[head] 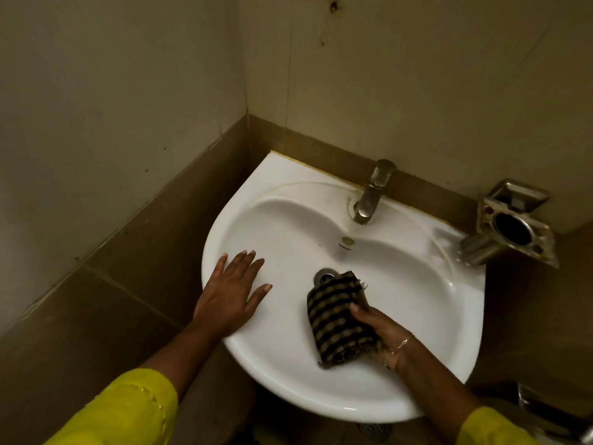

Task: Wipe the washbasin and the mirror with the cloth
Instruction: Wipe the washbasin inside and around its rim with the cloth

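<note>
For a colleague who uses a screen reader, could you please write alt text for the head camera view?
A person's right hand presses a dark checked cloth inside a white washbasin, next to the drain, while the left hand rests flat on the rim. A metal tap stands at the back; a metal holder is mounted to the right.

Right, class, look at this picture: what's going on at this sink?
A person in yellow sleeves is wiping a white washbasin set in a tiled corner. The right hand grips a folded dark checked cloth and presses it against the bowl just in front of the drain. The left hand lies flat and open on the basin's left rim, holding nothing. The tap shows no running water. No mirror is in view.
</note>
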`<act>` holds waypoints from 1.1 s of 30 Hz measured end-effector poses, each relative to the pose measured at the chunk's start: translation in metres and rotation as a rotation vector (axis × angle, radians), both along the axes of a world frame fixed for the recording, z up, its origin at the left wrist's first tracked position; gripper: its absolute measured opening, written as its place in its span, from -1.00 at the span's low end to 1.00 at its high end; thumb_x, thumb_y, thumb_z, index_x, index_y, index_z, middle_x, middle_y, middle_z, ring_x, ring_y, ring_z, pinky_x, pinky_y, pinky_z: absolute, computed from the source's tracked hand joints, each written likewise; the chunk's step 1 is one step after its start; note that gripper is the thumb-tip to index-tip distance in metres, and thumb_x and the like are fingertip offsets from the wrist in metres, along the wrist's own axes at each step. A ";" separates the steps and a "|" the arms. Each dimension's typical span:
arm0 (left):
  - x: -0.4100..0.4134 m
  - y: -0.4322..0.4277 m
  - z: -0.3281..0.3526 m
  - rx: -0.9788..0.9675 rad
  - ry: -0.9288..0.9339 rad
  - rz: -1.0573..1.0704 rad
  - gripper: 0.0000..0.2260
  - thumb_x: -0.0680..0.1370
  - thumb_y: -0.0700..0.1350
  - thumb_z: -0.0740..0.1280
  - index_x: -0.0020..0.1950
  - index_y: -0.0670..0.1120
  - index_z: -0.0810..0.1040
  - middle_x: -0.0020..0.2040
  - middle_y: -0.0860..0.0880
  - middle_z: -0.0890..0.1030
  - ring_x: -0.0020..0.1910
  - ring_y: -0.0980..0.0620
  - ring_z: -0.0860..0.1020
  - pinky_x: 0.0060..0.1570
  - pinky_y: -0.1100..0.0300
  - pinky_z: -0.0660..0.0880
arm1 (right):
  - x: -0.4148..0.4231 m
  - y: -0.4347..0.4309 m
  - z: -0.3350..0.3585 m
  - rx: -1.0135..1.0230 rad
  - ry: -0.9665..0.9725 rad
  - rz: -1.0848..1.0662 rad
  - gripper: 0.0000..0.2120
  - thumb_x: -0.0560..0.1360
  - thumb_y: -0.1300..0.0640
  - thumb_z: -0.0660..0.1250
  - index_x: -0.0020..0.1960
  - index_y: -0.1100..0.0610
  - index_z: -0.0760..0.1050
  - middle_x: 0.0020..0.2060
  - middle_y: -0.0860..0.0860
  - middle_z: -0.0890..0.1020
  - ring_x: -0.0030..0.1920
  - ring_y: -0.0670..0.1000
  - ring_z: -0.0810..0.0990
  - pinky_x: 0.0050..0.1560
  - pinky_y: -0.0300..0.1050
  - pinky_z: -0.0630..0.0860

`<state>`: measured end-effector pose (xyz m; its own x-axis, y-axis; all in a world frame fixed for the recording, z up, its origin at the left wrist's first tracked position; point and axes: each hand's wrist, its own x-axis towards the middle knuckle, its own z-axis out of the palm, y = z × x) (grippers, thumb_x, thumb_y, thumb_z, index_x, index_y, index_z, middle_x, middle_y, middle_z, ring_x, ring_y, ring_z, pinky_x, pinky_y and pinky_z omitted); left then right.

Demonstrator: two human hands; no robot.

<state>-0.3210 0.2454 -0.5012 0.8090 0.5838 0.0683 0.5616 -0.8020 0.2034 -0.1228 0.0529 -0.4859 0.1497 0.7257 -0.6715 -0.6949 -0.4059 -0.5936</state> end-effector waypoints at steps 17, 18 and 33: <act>-0.001 0.000 0.000 -0.004 0.005 -0.003 -0.39 0.60 0.20 -0.14 0.27 -0.18 0.48 0.25 -0.18 0.52 0.27 -0.13 0.46 0.32 -0.02 0.10 | -0.004 0.188 0.045 0.373 -1.764 -0.136 -0.46 0.38 0.44 0.05 0.34 0.25 0.37 0.30 0.22 0.46 0.32 0.26 0.41 0.27 0.09 0.36; -0.001 0.000 0.001 -0.004 0.006 -0.003 -0.39 0.60 0.20 -0.14 0.27 -0.18 0.48 0.25 -0.18 0.53 0.27 -0.13 0.46 0.32 -0.02 0.10 | 0.003 0.195 0.039 0.404 -2.032 0.065 -0.47 0.37 0.40 0.04 0.31 0.22 0.42 0.29 0.22 0.48 0.30 0.28 0.43 0.22 0.18 0.39; -0.001 0.000 0.001 0.013 0.041 -0.003 -0.39 0.60 0.20 -0.14 0.27 -0.17 0.48 0.25 -0.17 0.53 0.27 -0.13 0.46 0.32 0.01 0.08 | 0.059 0.120 -0.041 -0.096 -2.485 1.502 -0.45 0.61 0.08 -0.01 0.50 0.23 -0.14 0.52 0.11 -0.07 0.51 0.12 -0.16 0.41 0.00 -0.36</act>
<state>-0.3216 0.2456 -0.5000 0.8132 0.5804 0.0428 0.5665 -0.8064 0.1696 -0.0635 0.1727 -0.5264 -0.0359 0.9485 -0.3146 0.8393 0.1995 0.5058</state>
